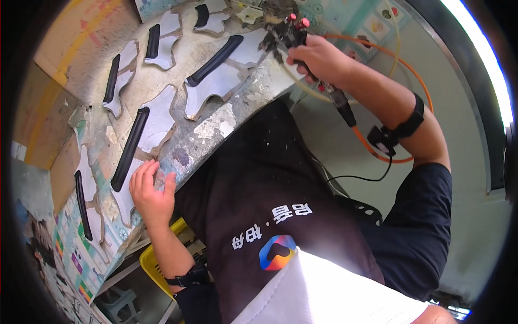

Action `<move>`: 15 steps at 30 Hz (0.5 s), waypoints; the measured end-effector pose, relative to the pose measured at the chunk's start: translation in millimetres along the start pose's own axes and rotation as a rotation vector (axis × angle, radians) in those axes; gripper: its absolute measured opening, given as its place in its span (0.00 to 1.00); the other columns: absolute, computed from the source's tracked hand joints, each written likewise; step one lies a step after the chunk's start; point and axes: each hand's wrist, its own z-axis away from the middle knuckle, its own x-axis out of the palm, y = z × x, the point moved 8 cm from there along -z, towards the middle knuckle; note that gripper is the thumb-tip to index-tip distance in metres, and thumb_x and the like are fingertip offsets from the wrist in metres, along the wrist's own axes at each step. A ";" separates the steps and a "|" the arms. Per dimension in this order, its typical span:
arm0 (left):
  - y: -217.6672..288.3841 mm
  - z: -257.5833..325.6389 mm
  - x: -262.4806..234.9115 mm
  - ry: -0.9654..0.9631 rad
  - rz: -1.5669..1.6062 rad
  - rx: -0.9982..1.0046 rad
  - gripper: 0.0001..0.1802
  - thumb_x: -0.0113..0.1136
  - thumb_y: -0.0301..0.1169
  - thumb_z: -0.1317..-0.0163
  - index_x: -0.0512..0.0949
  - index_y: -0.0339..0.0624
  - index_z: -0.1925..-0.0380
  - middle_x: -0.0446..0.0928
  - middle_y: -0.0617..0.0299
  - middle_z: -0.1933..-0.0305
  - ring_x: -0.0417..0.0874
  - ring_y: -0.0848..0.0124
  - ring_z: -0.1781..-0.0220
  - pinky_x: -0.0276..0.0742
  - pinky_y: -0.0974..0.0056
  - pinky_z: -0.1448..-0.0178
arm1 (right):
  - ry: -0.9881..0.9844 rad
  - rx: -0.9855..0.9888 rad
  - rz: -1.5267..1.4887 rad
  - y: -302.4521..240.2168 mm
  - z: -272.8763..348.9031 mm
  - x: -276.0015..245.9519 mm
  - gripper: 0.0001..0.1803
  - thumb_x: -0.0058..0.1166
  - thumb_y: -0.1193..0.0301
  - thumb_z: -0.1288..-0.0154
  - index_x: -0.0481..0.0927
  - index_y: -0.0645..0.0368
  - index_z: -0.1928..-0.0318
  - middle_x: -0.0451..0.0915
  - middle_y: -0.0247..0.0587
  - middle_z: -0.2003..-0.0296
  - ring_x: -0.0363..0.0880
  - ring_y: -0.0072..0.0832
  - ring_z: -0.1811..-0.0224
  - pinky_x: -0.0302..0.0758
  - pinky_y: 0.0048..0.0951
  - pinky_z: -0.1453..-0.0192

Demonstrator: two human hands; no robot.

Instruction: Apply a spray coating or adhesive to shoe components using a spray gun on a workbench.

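Observation:
My right hand (326, 60) is closed around the grip of a dark spray gun (292, 35) with red knobs, held over the table's far right end. An orange hose (362, 141) runs from the gun's handle. My left hand (152, 193) lies at the table's near edge, fingers apart, fingertips touching or just beside a flat whitish cut piece (156, 123). A black padded strip (130, 147) lies along that piece's left side. Nearest the gun is another whitish piece (208, 93) with its own black strip (215, 60). What lies under my left palm is hidden.
Several similar pieces with black strips lie along the stained, curved table (213, 123), one at the near left (91, 205). Cardboard (81, 38) borders the left. A yellow crate (148, 264) stands below the table. A thin black cable (372, 178) hangs from my right arm's strap.

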 end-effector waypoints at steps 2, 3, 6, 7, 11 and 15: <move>0.6 1.0 -0.9 -0.006 0.016 0.016 0.20 0.69 0.37 0.43 0.79 0.37 0.55 0.80 0.52 0.49 0.78 0.52 0.44 0.70 0.53 0.37 | -0.002 0.042 0.029 3.0 5.3 -3.4 0.10 0.51 0.70 0.34 0.81 0.63 0.60 0.72 0.37 0.73 0.75 0.23 0.77 0.74 0.28 0.75; 1.3 2.1 -1.4 -0.010 0.017 0.012 0.20 0.69 0.37 0.43 0.79 0.37 0.55 0.80 0.52 0.49 0.78 0.52 0.44 0.70 0.53 0.37 | -0.003 0.088 0.053 8.6 9.2 -5.0 0.10 0.50 0.70 0.34 0.81 0.64 0.60 0.72 0.36 0.73 0.75 0.22 0.78 0.74 0.28 0.75; 5.3 -0.3 -4.0 0.013 0.015 0.026 0.19 0.68 0.36 0.43 0.79 0.37 0.55 0.80 0.52 0.49 0.78 0.52 0.45 0.70 0.53 0.37 | 0.071 0.047 0.079 20.8 7.4 -21.7 0.09 0.50 0.71 0.33 0.81 0.62 0.59 0.72 0.33 0.77 0.73 0.22 0.80 0.72 0.25 0.76; 4.3 0.5 -3.8 0.006 0.016 0.022 0.19 0.68 0.36 0.43 0.79 0.37 0.55 0.80 0.52 0.49 0.79 0.52 0.45 0.70 0.53 0.37 | 0.094 0.108 -0.004 26.8 8.2 -24.4 0.09 0.50 0.71 0.33 0.81 0.61 0.59 0.72 0.32 0.76 0.73 0.21 0.80 0.71 0.25 0.75; 3.6 1.3 -4.6 0.042 0.032 0.025 0.20 0.70 0.37 0.45 0.80 0.37 0.57 0.81 0.53 0.51 0.79 0.53 0.46 0.70 0.53 0.38 | 0.010 0.032 0.159 -1.5 24.7 -9.8 0.09 0.49 0.71 0.32 0.79 0.64 0.60 0.72 0.34 0.73 0.72 0.21 0.77 0.71 0.27 0.75; -1.3 4.5 -9.1 0.041 0.090 0.005 0.19 0.71 0.36 0.45 0.80 0.37 0.57 0.81 0.52 0.51 0.79 0.52 0.46 0.71 0.53 0.39 | 0.000 0.096 -0.065 3.7 19.4 -14.5 0.11 0.49 0.68 0.31 0.80 0.62 0.60 0.72 0.32 0.74 0.71 0.20 0.77 0.72 0.27 0.75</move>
